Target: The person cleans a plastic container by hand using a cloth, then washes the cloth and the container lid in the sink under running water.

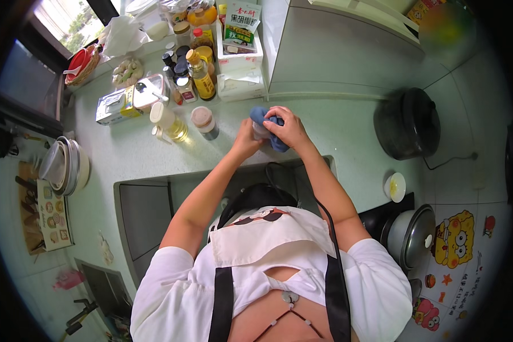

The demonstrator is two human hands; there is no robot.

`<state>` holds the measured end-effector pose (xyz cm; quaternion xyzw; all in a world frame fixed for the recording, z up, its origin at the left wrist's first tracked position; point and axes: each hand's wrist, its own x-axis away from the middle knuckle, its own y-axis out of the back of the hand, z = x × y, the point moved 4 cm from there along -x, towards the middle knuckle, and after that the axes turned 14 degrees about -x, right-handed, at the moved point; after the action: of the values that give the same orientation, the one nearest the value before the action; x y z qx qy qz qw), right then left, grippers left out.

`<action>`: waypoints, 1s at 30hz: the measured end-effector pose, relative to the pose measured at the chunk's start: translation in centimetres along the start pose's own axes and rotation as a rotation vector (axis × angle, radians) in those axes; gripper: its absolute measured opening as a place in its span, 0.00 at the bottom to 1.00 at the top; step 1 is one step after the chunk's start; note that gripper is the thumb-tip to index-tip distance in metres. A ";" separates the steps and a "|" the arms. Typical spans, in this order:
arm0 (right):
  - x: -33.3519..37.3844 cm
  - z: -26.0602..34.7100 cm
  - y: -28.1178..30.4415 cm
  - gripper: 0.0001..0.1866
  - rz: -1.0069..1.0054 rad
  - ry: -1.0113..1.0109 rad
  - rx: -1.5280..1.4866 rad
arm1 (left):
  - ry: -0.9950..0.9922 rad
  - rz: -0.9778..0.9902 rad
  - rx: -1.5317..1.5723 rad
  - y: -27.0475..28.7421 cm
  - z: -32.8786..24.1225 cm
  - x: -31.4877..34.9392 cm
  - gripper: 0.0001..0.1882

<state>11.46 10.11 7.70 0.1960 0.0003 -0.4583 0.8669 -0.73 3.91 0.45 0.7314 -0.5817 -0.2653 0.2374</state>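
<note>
A small translucent container, mostly covered, is held over the counter's near edge. My left hand is closed round its left side. In my right hand is a bunched blue cloth, pressed over the container's top and right side. The container's exact kind is hidden by the cloth and fingers. Just to the left stand a seasoning jar with a pinkish lid and dark contents, and an oil dispenser with yellow oil.
Sauce bottles crowd the back beside a white bin of packets. A flat box lies at the left. A black pot, a small bowl and a lidded cooker stand right. Stacked bowls sit far left.
</note>
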 end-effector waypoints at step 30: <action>-0.7 -1.7 -1.1 0.12 -0.160 -0.110 -0.012 | -0.088 -0.140 -0.050 -1.1 -0.3 0.1 0.30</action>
<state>10.49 10.74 5.93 0.1646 -0.0291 -0.5362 0.8274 0.26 4.07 -0.05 0.7518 -0.5319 -0.3277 0.2108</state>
